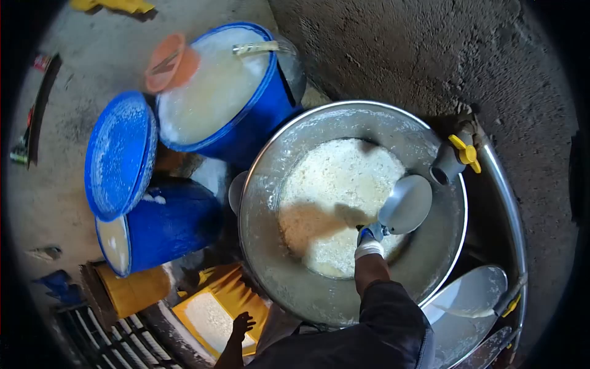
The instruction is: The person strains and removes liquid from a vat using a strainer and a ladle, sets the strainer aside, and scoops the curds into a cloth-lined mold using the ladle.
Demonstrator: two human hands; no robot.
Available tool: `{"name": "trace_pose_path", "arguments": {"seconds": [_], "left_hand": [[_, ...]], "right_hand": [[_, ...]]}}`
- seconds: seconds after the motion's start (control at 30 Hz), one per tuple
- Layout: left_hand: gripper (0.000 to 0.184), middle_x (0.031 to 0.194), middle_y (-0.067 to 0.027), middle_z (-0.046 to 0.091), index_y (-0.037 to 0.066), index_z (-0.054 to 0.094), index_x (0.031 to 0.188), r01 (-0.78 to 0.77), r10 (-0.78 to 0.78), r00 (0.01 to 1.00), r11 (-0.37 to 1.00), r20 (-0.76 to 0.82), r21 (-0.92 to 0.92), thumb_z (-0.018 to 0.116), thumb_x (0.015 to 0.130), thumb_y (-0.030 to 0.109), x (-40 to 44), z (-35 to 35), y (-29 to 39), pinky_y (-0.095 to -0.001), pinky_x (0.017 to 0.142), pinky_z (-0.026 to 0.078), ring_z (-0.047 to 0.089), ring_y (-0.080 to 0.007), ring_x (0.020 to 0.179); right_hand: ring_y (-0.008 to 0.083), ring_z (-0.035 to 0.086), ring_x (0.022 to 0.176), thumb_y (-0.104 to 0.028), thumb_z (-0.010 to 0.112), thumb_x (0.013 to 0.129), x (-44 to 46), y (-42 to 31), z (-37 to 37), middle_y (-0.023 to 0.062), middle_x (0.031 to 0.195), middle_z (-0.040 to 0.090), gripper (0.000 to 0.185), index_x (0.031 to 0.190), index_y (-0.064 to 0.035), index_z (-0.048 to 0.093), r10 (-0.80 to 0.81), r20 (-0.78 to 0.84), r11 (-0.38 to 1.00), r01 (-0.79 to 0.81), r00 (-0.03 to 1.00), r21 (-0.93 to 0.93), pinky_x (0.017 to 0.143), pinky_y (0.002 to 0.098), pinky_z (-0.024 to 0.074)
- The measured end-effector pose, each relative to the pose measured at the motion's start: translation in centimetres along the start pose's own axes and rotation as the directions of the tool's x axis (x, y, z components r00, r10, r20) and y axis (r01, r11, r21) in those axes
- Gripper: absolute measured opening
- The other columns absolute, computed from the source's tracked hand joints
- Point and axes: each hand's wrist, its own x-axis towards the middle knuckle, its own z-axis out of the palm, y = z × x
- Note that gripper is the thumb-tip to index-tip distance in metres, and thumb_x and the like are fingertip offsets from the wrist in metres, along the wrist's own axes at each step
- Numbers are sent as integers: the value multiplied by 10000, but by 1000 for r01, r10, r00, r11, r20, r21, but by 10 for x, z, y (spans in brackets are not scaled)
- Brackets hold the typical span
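Note:
A large round metal vat (448,246) holds a lumpy white mixture (344,178) with a brownish, shadowed patch at its left. Over the vat's right side, my right hand (371,235), in a blue and white glove, grips a round metal scoop (405,204) by its near end. Its fingers are partly hidden. At the lower left, my left hand (244,323) is bare, with its fingers apart and nothing visible in them. It hangs above or beside a yellow sack (249,295) with white powdery stuff (212,317) inside; I cannot tell whether they touch.
A blue drum (215,144) of cloudy liquid stands behind left, with an orange container (175,61) at its rim. Nearer are a blue lid (120,157) and another blue drum (175,224). A pipe with a yellow-handled valve (465,152) overhangs the vat's right rim, beside a rough wall (393,49).

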Motion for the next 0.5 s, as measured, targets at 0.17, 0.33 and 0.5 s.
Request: {"name": "trace_pose_path", "arguments": {"seconds": [0.17, 0.33, 0.5], "left_hand": [[401, 1168, -131, 599, 124, 459, 1314, 81, -63, 992, 981, -108, 178, 470, 944, 279, -16, 18, 38, -480, 848, 478, 648, -319, 966], [401, 1189, -152, 589, 92, 444, 1330, 165, -88, 954, 953, -286, 256, 447, 963, 254, -14, 39, 70, -462, 875, 477, 649, -307, 963], [395, 1162, -142, 599, 87, 453, 1318, 95, -43, 971, 972, -236, 213, 444, 957, 248, -7, 27, 53, -456, 851, 486, 652, -308, 949]], "right_hand": [[242, 617, 698, -322, 499, 918, 19, 0, 62, 87, 843, 648, 283, 956, -73, 627, 313, 331, 948, -312, 890, -56, 627, 382, 534], [198, 578, 565, -227, 625, 887, 137, 85, 35, 44, 722, 609, 154, 930, -79, 615, 584, 561, 768, -624, 587, -146, 493, 274, 479], [104, 454, 442, -170, 516, 904, 69, 18, 21, -31, 641, 508, 79, 924, -107, 559, 733, 548, 664, -601, 403, -445, 406, 242, 383]]}}
